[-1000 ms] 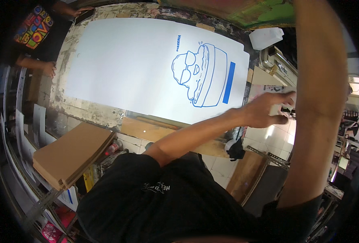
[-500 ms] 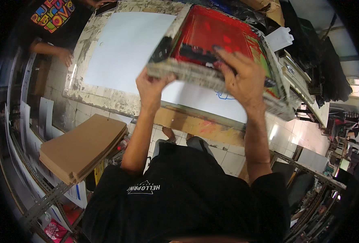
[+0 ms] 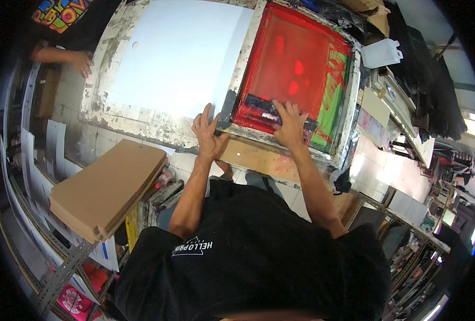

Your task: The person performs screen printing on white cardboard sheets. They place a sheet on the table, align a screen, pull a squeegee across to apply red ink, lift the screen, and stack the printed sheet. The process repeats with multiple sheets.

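Note:
A screen printing frame (image 3: 245, 56) lies flat on the worktable, its mesh (image 3: 293, 51) smeared with red ink and a green band along the right side. Across the near end of the mesh rests a dark squeegee (image 3: 260, 105). My right hand (image 3: 290, 124) grips the squeegee from above, fingers over its bar. My left hand (image 3: 209, 135) is at the table's near edge, beside the frame's near left corner, fingers spread and holding nothing. Left of the frame lies a large white sheet (image 3: 178, 59), its right part reaching to the frame. What lies under the frame is hidden.
Another person's hand (image 3: 82, 64) rests at the table's left edge. A stack of brown cardboard (image 3: 106, 184) stands at the near left, beside a metal rack (image 3: 61, 273). A white plastic container (image 3: 381, 53) sits beyond the frame's far right corner.
The frame has come down from a tilted, raised position to lie flat. My left hand has let go of its near edge. My right hand remains at the squeegee.

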Available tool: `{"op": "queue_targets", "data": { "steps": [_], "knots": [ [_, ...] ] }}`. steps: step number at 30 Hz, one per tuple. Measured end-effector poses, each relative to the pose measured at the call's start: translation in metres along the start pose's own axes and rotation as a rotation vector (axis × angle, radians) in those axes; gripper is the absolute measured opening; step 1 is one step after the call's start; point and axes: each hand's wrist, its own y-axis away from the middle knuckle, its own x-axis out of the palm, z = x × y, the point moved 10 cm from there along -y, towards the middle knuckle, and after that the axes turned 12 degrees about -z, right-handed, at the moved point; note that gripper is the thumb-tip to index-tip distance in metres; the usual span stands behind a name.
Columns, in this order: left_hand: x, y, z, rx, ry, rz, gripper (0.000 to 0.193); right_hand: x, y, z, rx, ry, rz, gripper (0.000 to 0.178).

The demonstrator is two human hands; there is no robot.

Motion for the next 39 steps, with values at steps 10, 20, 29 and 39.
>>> {"op": "queue_targets", "data": {
  "steps": [10,20,29,39],
  "knots": [
    [-0.001,-0.004,-0.002,-0.011,0.003,0.03,0.069,0.01,-0.147,-0.069,-0.056,0.059,-0.238,0.082],
    [-0.002,-0.005,0.001,-0.069,0.04,0.045,0.072,0.023,-0.296,-0.14,-0.153,0.173,-0.413,0.087],
    [0.001,-0.005,0.004,-0.072,0.073,0.011,0.077,0.02,-0.38,-0.201,-0.301,0.102,-0.412,0.065],
    [0.001,0.006,0.004,0.003,0.056,0.015,0.08,0.007,-0.31,-0.15,-0.336,0.11,-0.468,0.056]
  ]
}}
